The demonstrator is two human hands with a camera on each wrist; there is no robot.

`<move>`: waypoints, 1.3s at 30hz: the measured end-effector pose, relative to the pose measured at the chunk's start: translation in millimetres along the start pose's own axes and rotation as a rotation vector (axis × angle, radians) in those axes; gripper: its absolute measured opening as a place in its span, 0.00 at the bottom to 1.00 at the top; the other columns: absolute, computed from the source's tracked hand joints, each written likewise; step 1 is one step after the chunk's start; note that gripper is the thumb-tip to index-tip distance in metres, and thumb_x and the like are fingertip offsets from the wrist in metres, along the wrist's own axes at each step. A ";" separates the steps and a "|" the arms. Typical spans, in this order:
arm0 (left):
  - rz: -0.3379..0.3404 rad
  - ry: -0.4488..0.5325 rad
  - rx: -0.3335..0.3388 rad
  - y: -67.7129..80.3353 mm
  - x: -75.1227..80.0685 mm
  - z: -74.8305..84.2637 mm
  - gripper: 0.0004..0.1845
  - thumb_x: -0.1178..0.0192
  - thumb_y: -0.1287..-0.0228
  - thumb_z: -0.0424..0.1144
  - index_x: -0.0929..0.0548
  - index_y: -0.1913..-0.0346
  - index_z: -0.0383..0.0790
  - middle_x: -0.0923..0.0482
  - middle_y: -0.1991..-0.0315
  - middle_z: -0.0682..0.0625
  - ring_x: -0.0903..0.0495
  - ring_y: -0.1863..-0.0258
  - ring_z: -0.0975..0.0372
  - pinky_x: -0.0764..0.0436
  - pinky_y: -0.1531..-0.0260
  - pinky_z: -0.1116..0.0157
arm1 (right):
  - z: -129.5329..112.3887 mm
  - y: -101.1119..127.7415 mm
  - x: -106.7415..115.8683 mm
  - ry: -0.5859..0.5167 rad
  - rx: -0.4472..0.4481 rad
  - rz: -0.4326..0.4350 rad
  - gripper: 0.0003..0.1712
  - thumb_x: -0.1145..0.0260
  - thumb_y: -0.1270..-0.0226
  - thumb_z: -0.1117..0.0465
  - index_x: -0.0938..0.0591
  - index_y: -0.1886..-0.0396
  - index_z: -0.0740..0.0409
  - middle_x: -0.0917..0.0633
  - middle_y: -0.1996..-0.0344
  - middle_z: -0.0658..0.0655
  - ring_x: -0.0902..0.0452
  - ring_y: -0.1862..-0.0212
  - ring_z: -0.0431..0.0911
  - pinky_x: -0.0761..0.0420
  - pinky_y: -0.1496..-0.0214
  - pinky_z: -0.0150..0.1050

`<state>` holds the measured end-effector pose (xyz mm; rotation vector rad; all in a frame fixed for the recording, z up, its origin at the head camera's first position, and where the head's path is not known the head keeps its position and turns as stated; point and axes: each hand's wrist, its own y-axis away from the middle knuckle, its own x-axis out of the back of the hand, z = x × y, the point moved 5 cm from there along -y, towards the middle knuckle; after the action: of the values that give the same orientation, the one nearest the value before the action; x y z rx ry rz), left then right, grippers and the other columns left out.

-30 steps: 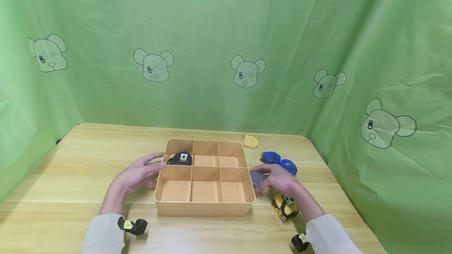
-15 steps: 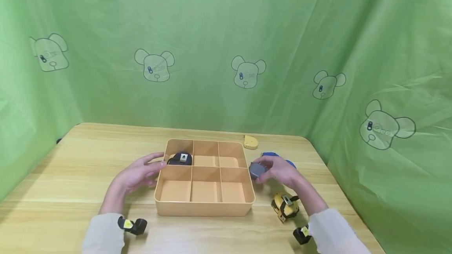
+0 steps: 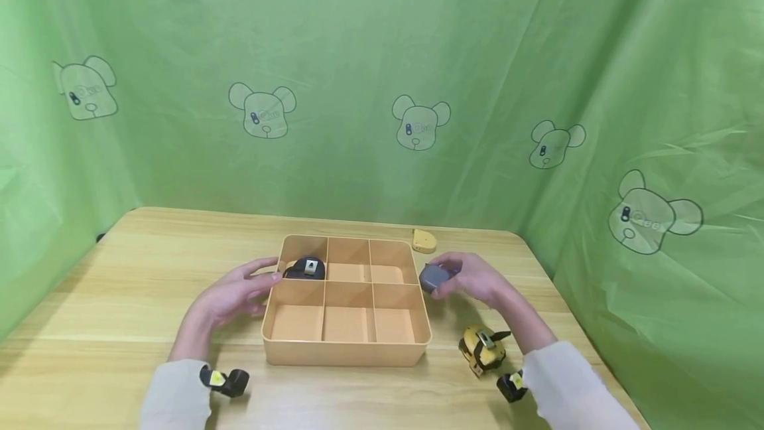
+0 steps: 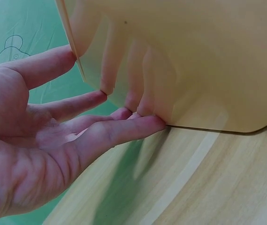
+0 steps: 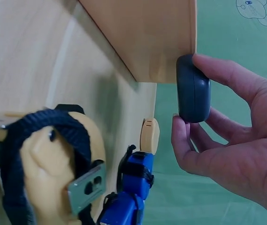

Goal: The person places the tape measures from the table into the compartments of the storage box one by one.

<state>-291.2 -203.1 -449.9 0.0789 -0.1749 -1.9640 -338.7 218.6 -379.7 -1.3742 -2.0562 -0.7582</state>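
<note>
In the head view, a tan box with several compartments stands on the table. A black tape measure sits in its back left compartment. At the box's left wall, my left hand touches the side with extended fingertips; the left wrist view shows those fingers against the smooth wall. My right hand pinches a grey tape measure between thumb and fingertips. The right wrist view has this rounded grey case raised above the table, right at the box's right rim.
A yellow tape measure with black trim lies near the right forearm. Behind the box is a small pale yellow one. Two blue tape measures, mostly hidden by the right hand in the head view, lie between them. A green curtain surrounds the table.
My right hand has lifted the grey tape measure from beside the box and moved it away from me along the right rim, covering the blue ones. The left hand stays put.
</note>
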 end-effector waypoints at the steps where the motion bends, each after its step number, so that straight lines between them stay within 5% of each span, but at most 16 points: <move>1: -0.001 0.001 0.001 -0.2 -0.3 -0.1 0.43 0.44 0.24 0.46 0.56 0.19 0.37 0.46 0.22 0.30 0.49 0.22 0.36 0.32 0.30 0.38 | -0.9 0.2 1.1 -0.002 -0.003 0.002 0.44 0.18 0.56 0.56 0.22 0.35 0.57 0.16 0.46 0.61 0.22 0.48 0.53 0.21 0.49 0.41; 28: -0.015 -0.001 -0.017 0.5 -1.8 3.2 0.42 0.45 0.23 0.45 0.56 0.19 0.36 0.45 0.23 0.28 0.49 0.22 0.35 0.29 0.32 0.38 | -19.1 -1.8 8.7 0.003 -0.024 0.051 0.41 0.19 0.53 0.55 0.21 0.36 0.52 0.17 0.43 0.62 0.21 0.51 0.53 0.20 0.54 0.39; 34: -0.018 0.004 -0.021 0.6 -1.9 3.1 0.42 0.45 0.23 0.44 0.57 0.19 0.36 0.45 0.23 0.28 0.49 0.22 0.35 0.29 0.32 0.38 | -27.5 -1.8 5.4 -0.014 -0.035 0.059 0.42 0.18 0.55 0.53 0.21 0.35 0.52 0.18 0.41 0.64 0.21 0.48 0.54 0.17 0.50 0.46; 39: -0.017 0.002 -0.022 0.8 -1.8 2.9 0.42 0.45 0.23 0.45 0.56 0.19 0.36 0.46 0.23 0.28 0.49 0.22 0.35 0.29 0.32 0.38 | -33.4 -3.0 2.4 -0.023 -0.042 0.075 0.41 0.19 0.54 0.55 0.21 0.36 0.52 0.19 0.41 0.64 0.21 0.46 0.55 0.20 0.51 0.41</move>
<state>-290.1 -201.5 -447.0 0.0689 -0.1518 -1.9825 -338.0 195.3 -355.4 -1.4811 -2.0051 -0.7610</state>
